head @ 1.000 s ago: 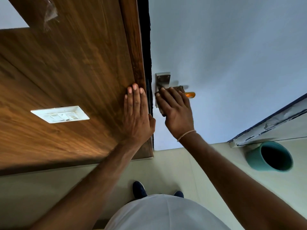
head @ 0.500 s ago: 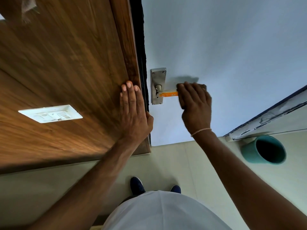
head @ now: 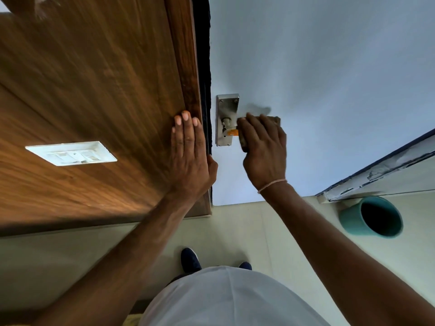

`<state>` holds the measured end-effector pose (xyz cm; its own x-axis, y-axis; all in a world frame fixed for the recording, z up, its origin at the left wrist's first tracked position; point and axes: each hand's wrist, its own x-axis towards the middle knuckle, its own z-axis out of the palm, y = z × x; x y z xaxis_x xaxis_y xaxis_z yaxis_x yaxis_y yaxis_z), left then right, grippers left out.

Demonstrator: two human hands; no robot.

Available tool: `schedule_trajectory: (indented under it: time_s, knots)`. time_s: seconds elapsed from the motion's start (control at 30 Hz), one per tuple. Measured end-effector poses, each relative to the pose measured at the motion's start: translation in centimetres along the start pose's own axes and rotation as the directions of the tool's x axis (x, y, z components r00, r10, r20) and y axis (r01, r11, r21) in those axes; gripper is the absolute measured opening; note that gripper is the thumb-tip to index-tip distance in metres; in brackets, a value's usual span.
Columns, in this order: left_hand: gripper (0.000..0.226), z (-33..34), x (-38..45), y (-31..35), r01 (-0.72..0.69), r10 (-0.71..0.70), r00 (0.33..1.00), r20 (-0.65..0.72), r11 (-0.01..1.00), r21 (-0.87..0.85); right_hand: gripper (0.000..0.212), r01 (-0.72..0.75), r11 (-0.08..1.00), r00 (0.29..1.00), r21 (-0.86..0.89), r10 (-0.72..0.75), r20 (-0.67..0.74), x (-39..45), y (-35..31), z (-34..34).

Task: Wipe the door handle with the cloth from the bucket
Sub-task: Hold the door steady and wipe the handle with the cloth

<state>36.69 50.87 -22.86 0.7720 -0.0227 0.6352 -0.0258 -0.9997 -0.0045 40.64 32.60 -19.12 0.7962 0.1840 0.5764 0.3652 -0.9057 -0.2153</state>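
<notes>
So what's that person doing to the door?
The person is cleaning the door handle. Their right hand is closed around a brownish cloth wrapped over the lever, close to the metal plate. Their left hand rests flat on the wooden frame. A teal bucket sits on the floor nearby.

Right hand [head: 263, 149] closed around a brown cloth [head: 274, 120] over the orange lever handle [head: 233, 132], just beside the steel backplate [head: 226, 114] near the pale door's [head: 329, 67] left edge. Left hand [head: 188, 158] pressed flat on the wooden frame [head: 186, 55]. Teal round bucket [head: 370, 217] on the floor [head: 247, 231], at the door's lower right corner.
</notes>
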Motion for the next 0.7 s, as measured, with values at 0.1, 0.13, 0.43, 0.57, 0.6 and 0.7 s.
schedule_trajectory:
  time_s: [0.1, 0.13, 0.43, 0.57, 0.6, 0.7]
  knots:
    - [0.107, -0.1, 0.0, 0.0, 0.008, -0.008, 1.000, 0.001, 1.000, -0.021, 0.054, 0.109, 0.991, 0.992, 0.079, -0.114, 0.061, 0.6, -1.7, 0.1]
    - [0.106, -0.2, -0.1, -0.1, 0.005, -0.005, 1.000, 0.006, 1.000, -0.023, 0.053, 0.158, 0.984, 0.982, 0.085, -0.166, 0.090, 0.5, -1.6, 0.1]
    - [0.104, -0.7, -0.1, -0.5, -0.020, 0.021, 1.000, 0.006, 0.999, -0.026, 0.030, 0.281, 0.940, 0.958, 0.192, -0.286, -0.005, 1.3, 0.9, 0.8]
    - [0.110, -0.7, 0.0, -0.4, -0.005, 0.007, 0.999, 0.035, 1.000, -0.030, 0.018, 0.387, 0.913, 0.920, 0.130, -0.372, -0.123, 2.0, 0.9, 3.1]
    - [0.111, -0.6, -0.1, -0.3, -0.001, 0.001, 0.999, 0.039, 1.000, -0.015, 0.017, 0.416, 0.899, 0.906, 0.137, -0.397, -0.146, 2.0, 1.4, 3.3]
    - [0.113, -0.1, -0.2, -0.1, 0.002, -0.003, 0.999, 0.035, 1.000, 0.028, 0.011, 0.423, 0.891, 0.895, 0.167, -0.383, -0.227, 1.7, 3.7, 3.1]
